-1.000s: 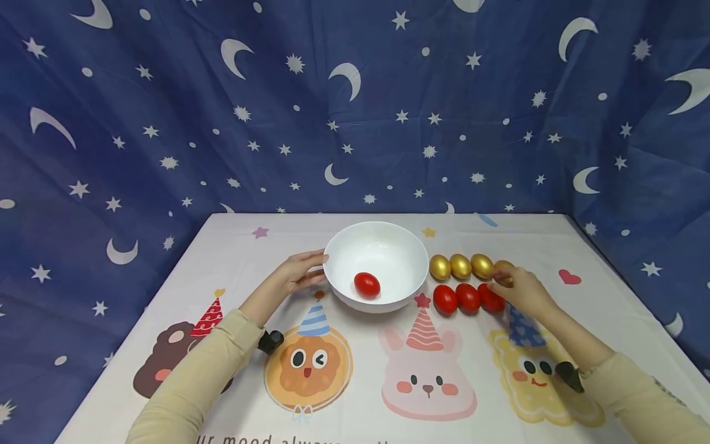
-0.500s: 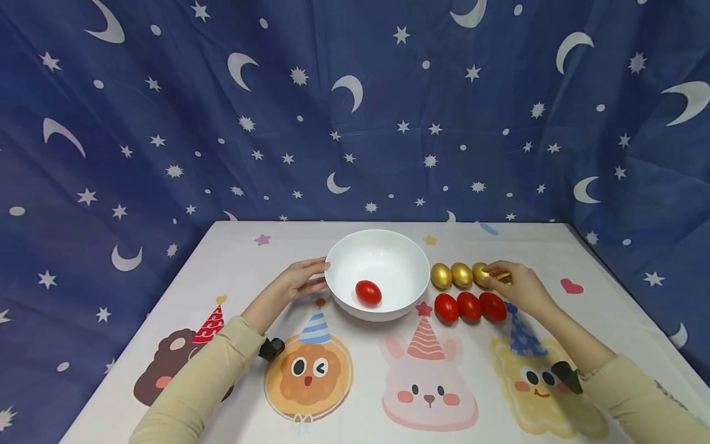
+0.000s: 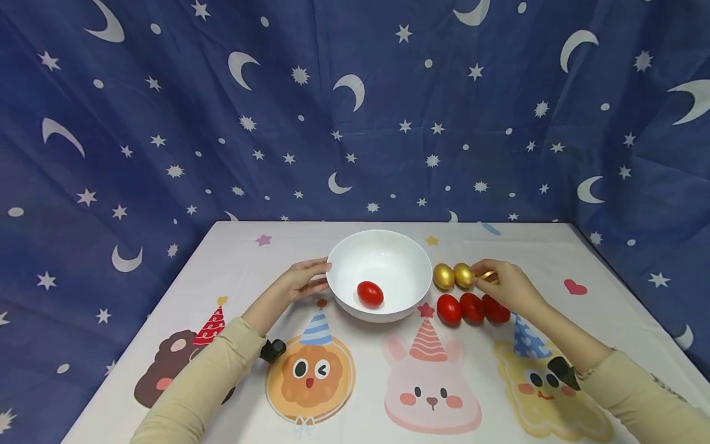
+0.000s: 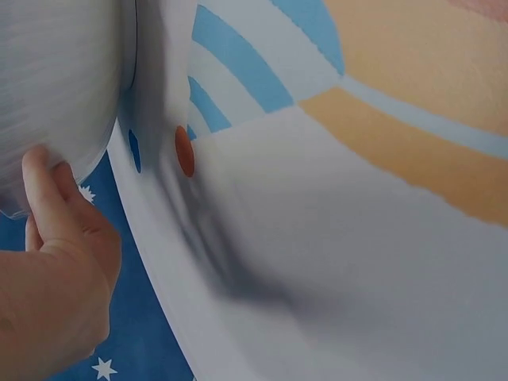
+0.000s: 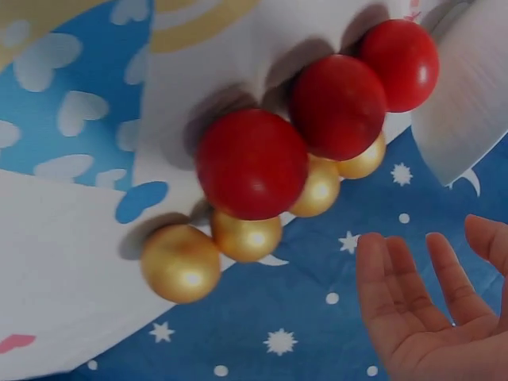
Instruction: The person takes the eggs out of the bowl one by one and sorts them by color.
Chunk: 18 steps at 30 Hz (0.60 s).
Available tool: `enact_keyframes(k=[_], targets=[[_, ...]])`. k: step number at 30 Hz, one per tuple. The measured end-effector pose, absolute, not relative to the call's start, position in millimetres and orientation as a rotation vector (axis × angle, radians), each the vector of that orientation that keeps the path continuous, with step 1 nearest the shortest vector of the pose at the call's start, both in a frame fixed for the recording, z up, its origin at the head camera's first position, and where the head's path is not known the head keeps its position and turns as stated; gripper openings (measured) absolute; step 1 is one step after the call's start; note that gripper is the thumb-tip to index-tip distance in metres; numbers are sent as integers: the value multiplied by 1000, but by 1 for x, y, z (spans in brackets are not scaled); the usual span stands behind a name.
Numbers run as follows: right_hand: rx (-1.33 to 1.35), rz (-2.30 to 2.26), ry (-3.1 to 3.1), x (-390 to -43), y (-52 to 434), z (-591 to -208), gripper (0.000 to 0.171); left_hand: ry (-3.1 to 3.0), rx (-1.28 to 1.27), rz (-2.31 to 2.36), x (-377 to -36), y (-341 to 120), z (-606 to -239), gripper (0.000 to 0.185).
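A white bowl stands mid-table with one red egg inside. My left hand touches the bowl's left side with nearly straight fingers; in the left wrist view, its fingertips rest against the outer wall. To the bowl's right is a row of several golden eggs, with three red eggs lined up in front. My right hand hovers over the right part of the golden row, partly covering it. The right wrist view shows that hand with fingers extended, palm visible, holding nothing.
A white tablecloth with printed cartoon faces covers the table. Behind the table's far edge hangs a dark blue curtain with moons and stars. A dark wrist device juts out from the left sleeve, and a similar one from the right.
My right hand has moved left along the golden eggs, from the row's right end toward the bowl. My left hand stays at the bowl. The head view has tilted slightly upward.
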State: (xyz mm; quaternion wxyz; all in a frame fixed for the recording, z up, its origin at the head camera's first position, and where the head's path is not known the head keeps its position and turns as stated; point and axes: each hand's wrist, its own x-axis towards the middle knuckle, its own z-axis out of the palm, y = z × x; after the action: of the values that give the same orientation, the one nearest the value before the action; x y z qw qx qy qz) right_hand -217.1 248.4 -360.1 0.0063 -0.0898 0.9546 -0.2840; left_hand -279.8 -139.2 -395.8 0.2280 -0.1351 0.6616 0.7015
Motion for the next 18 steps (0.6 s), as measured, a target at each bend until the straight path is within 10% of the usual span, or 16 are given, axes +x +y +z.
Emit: enact_keyframes(k=[18], targets=[[-486,-960,3001,-217,212,-345,27,1821,-378,1941,-280,-138,-395,52]])
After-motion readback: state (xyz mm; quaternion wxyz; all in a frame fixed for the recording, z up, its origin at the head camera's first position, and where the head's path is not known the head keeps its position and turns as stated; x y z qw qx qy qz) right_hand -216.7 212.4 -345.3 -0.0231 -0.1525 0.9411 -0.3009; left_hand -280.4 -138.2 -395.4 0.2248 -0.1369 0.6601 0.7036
